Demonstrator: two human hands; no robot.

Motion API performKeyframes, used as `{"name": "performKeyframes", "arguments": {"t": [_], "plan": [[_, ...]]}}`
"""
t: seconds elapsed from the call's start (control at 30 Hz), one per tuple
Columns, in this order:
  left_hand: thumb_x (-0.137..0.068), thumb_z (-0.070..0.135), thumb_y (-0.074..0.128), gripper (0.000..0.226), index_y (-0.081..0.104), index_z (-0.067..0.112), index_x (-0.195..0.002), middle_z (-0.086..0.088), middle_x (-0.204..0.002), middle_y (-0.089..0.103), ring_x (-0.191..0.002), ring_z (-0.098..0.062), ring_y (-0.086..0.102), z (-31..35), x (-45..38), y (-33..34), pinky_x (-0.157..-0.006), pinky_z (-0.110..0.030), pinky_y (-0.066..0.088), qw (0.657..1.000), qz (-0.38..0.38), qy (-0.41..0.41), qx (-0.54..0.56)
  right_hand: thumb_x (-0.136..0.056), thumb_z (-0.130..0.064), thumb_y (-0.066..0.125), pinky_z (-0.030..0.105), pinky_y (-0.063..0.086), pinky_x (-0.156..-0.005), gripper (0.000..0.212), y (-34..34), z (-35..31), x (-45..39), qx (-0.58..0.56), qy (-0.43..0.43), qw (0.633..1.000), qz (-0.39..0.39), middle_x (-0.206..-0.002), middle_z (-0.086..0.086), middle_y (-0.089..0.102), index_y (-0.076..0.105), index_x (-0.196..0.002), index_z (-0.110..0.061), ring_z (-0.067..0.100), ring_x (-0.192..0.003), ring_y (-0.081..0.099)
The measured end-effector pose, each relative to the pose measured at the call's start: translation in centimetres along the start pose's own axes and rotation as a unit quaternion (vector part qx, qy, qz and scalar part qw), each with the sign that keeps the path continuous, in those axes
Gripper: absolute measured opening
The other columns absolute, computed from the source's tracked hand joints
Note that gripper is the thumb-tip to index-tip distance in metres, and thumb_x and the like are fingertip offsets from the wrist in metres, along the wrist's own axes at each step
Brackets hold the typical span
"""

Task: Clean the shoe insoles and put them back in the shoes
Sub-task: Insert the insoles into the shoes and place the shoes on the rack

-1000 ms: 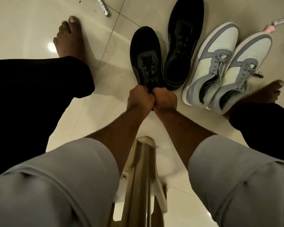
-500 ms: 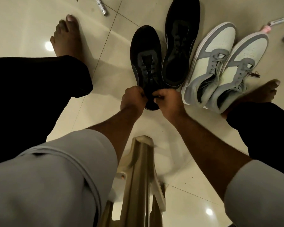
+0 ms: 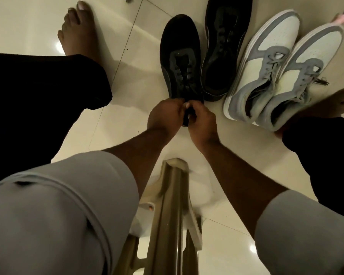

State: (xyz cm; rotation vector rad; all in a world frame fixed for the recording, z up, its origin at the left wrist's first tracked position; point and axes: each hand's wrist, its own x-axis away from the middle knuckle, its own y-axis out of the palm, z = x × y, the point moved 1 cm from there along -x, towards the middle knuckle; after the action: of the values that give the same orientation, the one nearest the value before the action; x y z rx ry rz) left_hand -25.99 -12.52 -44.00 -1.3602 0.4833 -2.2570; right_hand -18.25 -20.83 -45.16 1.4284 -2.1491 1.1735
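Down on the glossy cream tiled floor (image 3: 127,120), the left hand (image 3: 165,114) and right hand (image 3: 202,121) both pinch the heel opening of the nearer black lace-up sneaker (image 3: 180,62). Just beside it lie a second black sneaker (image 3: 224,46), then two grey-and-white sneakers (image 3: 276,70).

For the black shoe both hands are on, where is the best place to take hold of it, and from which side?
Grip the near black shoe at its heel collar, coming from the heel end nearest the person. Its toe points away and the opening faces up, so the rim probably offers an edge to pinch. The left hand and right hand already pinch there.
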Motion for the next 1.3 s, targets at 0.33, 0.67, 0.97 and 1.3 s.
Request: {"name": "performKeyframes", "arguments": {"t": [0.33,0.67,0.97,1.3], "plan": [[-0.087,0.022,0.069,0.022,0.058,0.015,-0.105,-0.006,-0.113,0.051,-0.095,-0.023,0.056,-0.2,-0.9,0.8,-0.071,-0.030,0.047,0.996,0.087,-0.014,-0.022,-0.077,0.013,0.061,0.023,0.052,-0.080,0.027,-2.2,0.2,-1.7,0.038,-0.053,0.995,0.079,-0.101,0.005,0.052,0.062,-0.096,-0.005,0.019,-0.089,0.059],[-0.086,0.029,0.069,0.098,0.000,0.038,-0.155,-0.014,-0.134,0.034,-0.094,-0.036,0.063,0.6,-4.3,-0.2,-0.077,-0.037,0.053,0.998,0.031,-0.059,0.022,-0.077,-0.004,0.073,0.036,0.058,-0.076,0.049,-3.0,1.0,-1.2,-0.058,0.077,0.995,0.020,-0.087,-0.006,0.060,0.059,-0.123,-0.014,0.016,-0.083,0.063],[-0.073,0.028,0.076,0.106,0.009,0.030,-0.156,-0.004,-0.150,0.034,-0.136,-0.014,0.033,-2.9,-2.9,0.3,-0.108,-0.041,0.043,0.978,0.004,0.003,0.207,-0.085,-0.010,0.067,0.027,0.055,-0.078,0.023,-2.7,-0.7,-3.2,0.040,-0.095,0.994,0.047,-0.096,0.012,0.067,0.068,-0.107,-0.003,0.017,-0.084,0.064],[-0.096,0.022,0.050,0.069,0.015,0.027,-0.156,-0.007,-0.148,0.037,-0.132,-0.021,0.043,-2.3,-4.1,0.6,-0.101,-0.028,0.041,0.964,0.051,-0.060,0.253,-0.092,-0.019,0.055,0.033,0.051,-0.068,0.017,-1.3,-0.6,-4.6,0.302,-0.175,0.937,0.009,-0.088,0.009,0.069,0.071,-0.095,-0.013,0.031,-0.080,0.066]]}}
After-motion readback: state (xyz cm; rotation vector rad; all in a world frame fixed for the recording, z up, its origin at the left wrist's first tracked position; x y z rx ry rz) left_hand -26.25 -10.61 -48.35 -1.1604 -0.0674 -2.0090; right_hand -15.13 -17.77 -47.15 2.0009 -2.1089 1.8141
